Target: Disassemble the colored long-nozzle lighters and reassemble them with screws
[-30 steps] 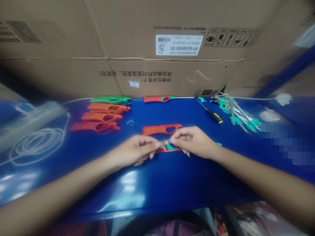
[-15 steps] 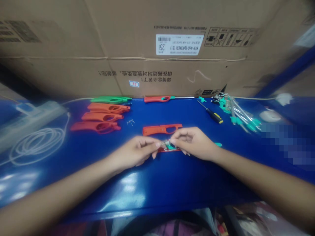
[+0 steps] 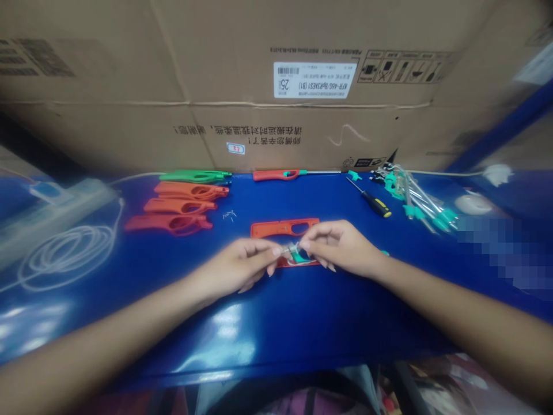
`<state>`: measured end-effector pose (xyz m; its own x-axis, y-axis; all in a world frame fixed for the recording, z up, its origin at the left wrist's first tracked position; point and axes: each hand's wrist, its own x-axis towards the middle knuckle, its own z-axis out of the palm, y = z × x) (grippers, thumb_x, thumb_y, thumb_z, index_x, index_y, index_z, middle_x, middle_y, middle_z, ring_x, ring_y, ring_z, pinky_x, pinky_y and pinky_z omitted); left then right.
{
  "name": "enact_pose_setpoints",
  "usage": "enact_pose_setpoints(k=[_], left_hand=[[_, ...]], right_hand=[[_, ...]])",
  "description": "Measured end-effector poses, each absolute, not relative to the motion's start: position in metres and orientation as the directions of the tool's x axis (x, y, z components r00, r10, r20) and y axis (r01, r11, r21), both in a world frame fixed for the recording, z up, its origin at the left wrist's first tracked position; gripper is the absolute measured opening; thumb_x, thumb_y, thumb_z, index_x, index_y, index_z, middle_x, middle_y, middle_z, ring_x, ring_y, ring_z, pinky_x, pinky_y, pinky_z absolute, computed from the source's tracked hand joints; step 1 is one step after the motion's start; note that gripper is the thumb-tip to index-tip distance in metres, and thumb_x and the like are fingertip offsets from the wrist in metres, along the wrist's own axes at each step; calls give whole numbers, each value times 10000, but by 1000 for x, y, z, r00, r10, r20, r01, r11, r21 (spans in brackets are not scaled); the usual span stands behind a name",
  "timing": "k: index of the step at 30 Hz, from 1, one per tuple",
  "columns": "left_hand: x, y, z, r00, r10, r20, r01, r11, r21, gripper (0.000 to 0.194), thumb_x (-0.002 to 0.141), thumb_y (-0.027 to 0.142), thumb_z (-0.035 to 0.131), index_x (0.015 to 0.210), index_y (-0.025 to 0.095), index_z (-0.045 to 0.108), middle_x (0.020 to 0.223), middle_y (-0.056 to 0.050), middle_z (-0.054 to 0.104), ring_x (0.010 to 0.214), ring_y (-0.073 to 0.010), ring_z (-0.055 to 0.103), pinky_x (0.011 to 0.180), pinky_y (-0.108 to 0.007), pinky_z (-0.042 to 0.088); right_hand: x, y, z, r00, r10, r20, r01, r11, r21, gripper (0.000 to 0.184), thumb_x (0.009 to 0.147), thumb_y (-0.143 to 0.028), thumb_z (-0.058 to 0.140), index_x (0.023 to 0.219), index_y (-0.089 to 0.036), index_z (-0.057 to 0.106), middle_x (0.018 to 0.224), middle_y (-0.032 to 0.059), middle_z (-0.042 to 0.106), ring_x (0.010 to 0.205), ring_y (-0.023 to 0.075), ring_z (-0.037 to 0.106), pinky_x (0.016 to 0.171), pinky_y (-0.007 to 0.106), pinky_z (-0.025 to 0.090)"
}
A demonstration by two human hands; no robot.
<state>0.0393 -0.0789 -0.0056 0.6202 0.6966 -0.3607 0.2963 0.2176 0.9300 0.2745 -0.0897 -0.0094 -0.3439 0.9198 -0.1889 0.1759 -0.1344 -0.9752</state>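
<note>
Over the middle of the table, my left hand [image 3: 245,265] pinches the clear and metallic end of a small lighter mechanism [image 3: 288,249] between thumb and fingertips. My right hand [image 3: 339,245] is closed on the mechanism's other side, at a small dark part. Beneath the fingers lies an orange-red lighter shell half [image 3: 309,263], largely covered by my hands, with a teal trigger [image 3: 298,256] and a thin white wire in it. Just behind my hands rests the matching shell half [image 3: 276,228], its inner side up. The exact parts in my fingertips are too small to make out.
Orange and green lighter shells [image 3: 181,206] are stacked at left beside small screws [image 3: 230,215]. An assembled lighter [image 3: 276,174] lies against the cardboard [image 3: 129,132]. A screwdriver [image 3: 375,204] and metal tubes with teal parts [image 3: 421,199] lie right. Coiled white cable [image 3: 64,253] sits far left.
My right hand has shifted very slightly, with its fingers still pinched at the mechanism. My left hand stays almost in place. The lighter shells have not moved noticeably.
</note>
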Motion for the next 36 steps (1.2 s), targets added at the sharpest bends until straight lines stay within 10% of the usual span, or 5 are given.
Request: enact_pose_setpoints(k=[36], left_hand=[[40, -79, -8, 602, 702, -381, 322, 224, 920, 423, 928, 564, 582, 772, 171, 597, 520, 77, 396, 376, -49, 258, 372, -208, 169]], right_hand=[[273, -91, -15, -354, 930, -100, 139, -53, -989, 323, 807, -454, 756, 852, -137, 711, 648, -8, 641, 473, 66, 539, 423, 188, 433]])
